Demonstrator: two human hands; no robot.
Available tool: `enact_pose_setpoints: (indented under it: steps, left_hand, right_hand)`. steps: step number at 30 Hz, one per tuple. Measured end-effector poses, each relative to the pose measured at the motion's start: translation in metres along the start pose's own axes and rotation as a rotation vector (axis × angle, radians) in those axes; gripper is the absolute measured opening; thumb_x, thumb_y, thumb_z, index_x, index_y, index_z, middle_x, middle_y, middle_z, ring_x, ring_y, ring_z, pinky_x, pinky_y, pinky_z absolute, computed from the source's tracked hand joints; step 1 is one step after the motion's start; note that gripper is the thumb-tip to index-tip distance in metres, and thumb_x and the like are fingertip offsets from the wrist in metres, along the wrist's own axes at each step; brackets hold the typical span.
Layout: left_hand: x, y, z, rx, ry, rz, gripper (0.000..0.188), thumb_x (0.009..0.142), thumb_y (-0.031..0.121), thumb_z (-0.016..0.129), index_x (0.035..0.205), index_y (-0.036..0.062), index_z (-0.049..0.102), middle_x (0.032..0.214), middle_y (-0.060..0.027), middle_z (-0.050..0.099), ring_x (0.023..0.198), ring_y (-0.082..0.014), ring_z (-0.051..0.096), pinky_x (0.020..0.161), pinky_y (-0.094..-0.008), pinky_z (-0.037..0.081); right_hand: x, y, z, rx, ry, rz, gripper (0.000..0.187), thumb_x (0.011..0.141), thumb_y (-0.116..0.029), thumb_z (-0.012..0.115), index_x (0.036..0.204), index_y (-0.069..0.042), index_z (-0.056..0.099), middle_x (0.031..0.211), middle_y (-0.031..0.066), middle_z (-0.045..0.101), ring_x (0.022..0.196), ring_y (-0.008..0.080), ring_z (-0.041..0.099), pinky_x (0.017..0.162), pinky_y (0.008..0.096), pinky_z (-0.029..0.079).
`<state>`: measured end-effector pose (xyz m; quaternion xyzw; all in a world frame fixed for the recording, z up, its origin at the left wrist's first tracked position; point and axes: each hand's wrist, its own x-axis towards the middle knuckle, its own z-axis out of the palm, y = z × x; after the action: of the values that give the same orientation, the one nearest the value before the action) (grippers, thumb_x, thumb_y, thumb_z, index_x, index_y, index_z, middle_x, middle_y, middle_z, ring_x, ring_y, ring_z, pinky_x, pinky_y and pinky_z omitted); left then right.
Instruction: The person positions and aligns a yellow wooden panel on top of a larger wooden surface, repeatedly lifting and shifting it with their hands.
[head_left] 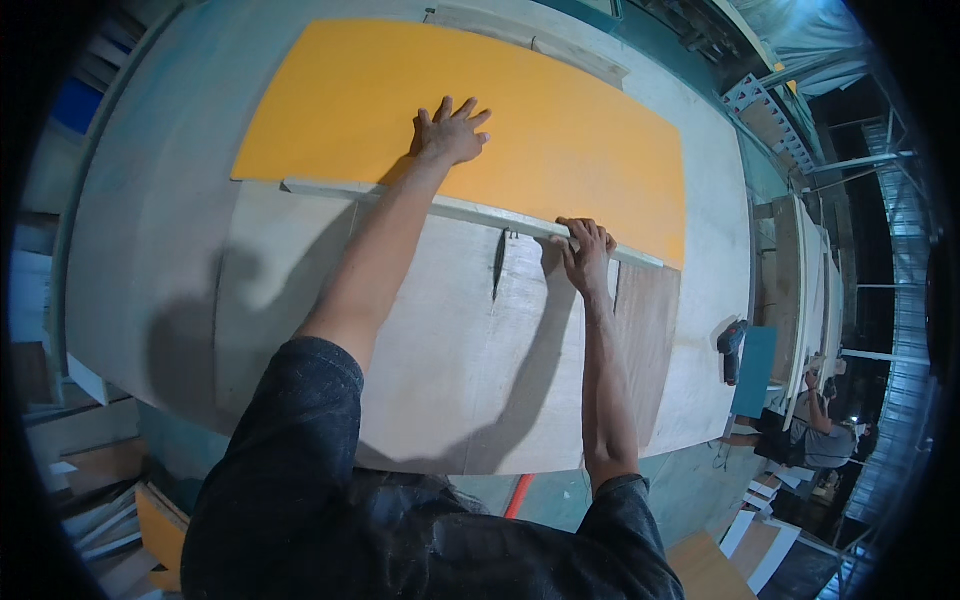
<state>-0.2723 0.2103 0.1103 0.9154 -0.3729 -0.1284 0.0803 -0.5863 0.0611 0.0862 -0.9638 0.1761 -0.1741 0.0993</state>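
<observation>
A large yellow panel (560, 130) lies on a pale wooden worktable (440, 400). Along its near edge runs a narrow wooden strip (480, 212). My left hand (452, 137) presses palm down on the panel's face, its fingers spread. Curled over the strip toward its right end, my right hand (588, 252) has its fingers on top and its thumb on the near side. A dark slit (498, 268) shows in the table surface just below the strip. What lies under the panel is hidden.
A dark cordless drill (732, 350) rests at the table's right edge, beside a teal board (755, 372). Another person (822, 440) works at the far right near stacked boards (795, 270). Offcuts (110, 530) are piled at lower left. An orange-red hose (518, 495) shows below the near edge.
</observation>
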Motion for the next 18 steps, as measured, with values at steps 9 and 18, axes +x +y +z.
enact_pose_setpoints:
  steps: [9, 18]
  left_hand:
    - [-0.011, 0.000, -0.001, 0.014, 0.014, 0.004, 0.063, 0.109, 0.055, 0.040, 0.169, 0.0403, 0.024, 0.180, 0.0060, 0.010, 0.165, -0.0322, 0.006, 0.126, -0.0744, 0.009]
    - [0.000, 0.005, 0.011, 0.034, -0.009, 0.029, 0.068, 0.107, 0.057, 0.044, 0.169, 0.0374, 0.025, 0.180, 0.0039, 0.012, 0.165, -0.0333, 0.010, 0.124, -0.0728, 0.017]
  right_hand:
    - [0.007, 0.009, -0.010, 0.146, -0.112, 0.075, 0.046, 0.088, -0.054, 0.079, 0.121, -0.022, 0.079, 0.116, 0.0013, 0.069, 0.116, 0.0252, 0.058, 0.106, 0.0472, 0.031]
    - [-0.004, 0.013, -0.004, 0.167, -0.127, 0.078, 0.040, 0.090, -0.046, 0.080, 0.120, -0.020, 0.078, 0.116, 0.0022, 0.069, 0.115, 0.0249, 0.059, 0.106, 0.0476, 0.031]
